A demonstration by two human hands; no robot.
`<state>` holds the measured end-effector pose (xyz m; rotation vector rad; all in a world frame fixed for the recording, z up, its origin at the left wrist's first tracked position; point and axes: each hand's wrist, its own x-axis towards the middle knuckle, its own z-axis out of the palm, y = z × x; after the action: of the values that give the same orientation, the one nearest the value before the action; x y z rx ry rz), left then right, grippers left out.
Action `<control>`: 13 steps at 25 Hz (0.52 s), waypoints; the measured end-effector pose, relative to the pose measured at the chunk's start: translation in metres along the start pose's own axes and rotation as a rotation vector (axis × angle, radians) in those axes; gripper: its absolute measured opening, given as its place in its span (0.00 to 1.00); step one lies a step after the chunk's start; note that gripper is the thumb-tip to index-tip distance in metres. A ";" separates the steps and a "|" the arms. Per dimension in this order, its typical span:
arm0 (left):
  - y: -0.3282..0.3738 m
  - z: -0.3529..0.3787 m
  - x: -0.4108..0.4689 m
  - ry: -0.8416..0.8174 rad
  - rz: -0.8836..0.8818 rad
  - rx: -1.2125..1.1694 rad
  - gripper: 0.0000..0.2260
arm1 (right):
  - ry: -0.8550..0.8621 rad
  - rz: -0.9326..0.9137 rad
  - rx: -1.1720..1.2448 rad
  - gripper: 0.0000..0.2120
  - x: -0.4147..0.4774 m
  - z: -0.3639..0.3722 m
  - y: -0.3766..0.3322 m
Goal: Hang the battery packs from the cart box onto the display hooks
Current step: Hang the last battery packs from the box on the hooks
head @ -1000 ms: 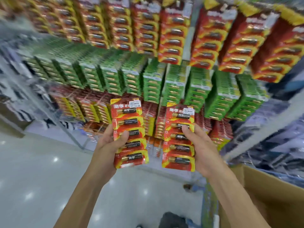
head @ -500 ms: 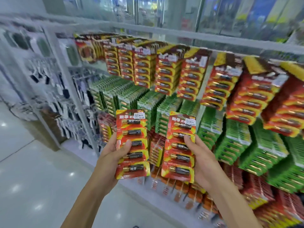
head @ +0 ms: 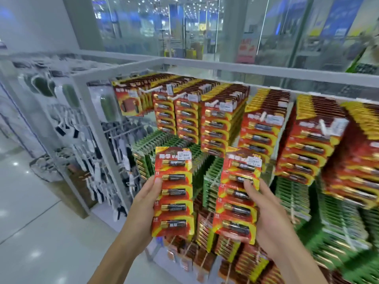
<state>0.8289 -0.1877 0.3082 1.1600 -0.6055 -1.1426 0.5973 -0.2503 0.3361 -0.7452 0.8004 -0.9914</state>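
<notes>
1. White-framed rack [head: 90, 111] at far left, hung with blurred dark and white goods.
2. Left hand [head: 143, 208] gripping red battery strip [head: 173, 191], thumb across its front, upright before green packs [head: 209, 181].
3. Right hand [head: 268, 218] gripping second red strip [head: 238, 197], tilted slightly.
4. Full hooks of red packs [head: 307, 144] above and to the right.

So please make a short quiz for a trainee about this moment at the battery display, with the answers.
1. True or false: each hand holds a red battery pack.
2. Which colour are the packs on the row directly behind the two held packs? A) green B) blue C) white
3. Fill in: each held pack shows ___ batteries.

Key:
1. True: the left hand grips the left pack, and the right hand grips the right pack.
2. A: the green packs.
3. Five.
</notes>
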 end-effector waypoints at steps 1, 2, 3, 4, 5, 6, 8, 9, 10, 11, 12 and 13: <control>0.005 -0.003 0.008 -0.002 -0.003 -0.012 0.16 | 0.018 0.018 0.014 0.08 0.007 0.006 0.000; 0.010 -0.006 0.017 -0.007 -0.006 -0.020 0.16 | 0.026 0.027 0.032 0.08 0.013 0.013 -0.002; 0.015 -0.009 0.024 -0.012 -0.007 -0.020 0.15 | 0.033 0.031 0.047 0.09 0.017 0.019 -0.003; 0.019 -0.012 0.033 -0.020 -0.005 -0.021 0.15 | 0.038 0.029 0.059 0.08 0.023 0.024 -0.004; 0.023 -0.014 0.040 -0.028 -0.005 -0.029 0.14 | 0.054 0.028 0.070 0.09 0.028 0.028 -0.005; 0.027 -0.017 0.050 -0.032 -0.008 -0.036 0.14 | 0.075 0.034 0.078 0.10 0.032 0.035 -0.005; 0.037 -0.025 0.067 -0.048 -0.006 -0.026 0.13 | 0.134 0.033 0.077 0.13 0.039 0.050 -0.004; 0.041 -0.029 0.075 -0.058 0.000 -0.015 0.13 | 0.162 0.026 0.081 0.13 0.041 0.055 -0.003; 0.045 -0.034 0.082 -0.073 0.006 -0.004 0.13 | 0.171 0.015 0.089 0.12 0.044 0.060 0.000; 0.050 -0.038 0.089 -0.086 0.011 0.001 0.13 | 0.167 -0.003 0.098 0.11 0.047 0.066 0.004; 0.056 -0.043 0.097 -0.094 0.017 0.005 0.13 | 0.168 -0.024 0.115 0.10 0.051 0.070 0.008; 0.064 -0.046 0.104 -0.091 0.030 0.010 0.12 | 0.174 -0.040 0.120 0.10 0.055 0.074 0.012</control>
<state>0.9294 -0.2670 0.3341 1.1079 -0.6969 -1.1731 0.6827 -0.2834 0.3502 -0.5796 0.8707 -1.1414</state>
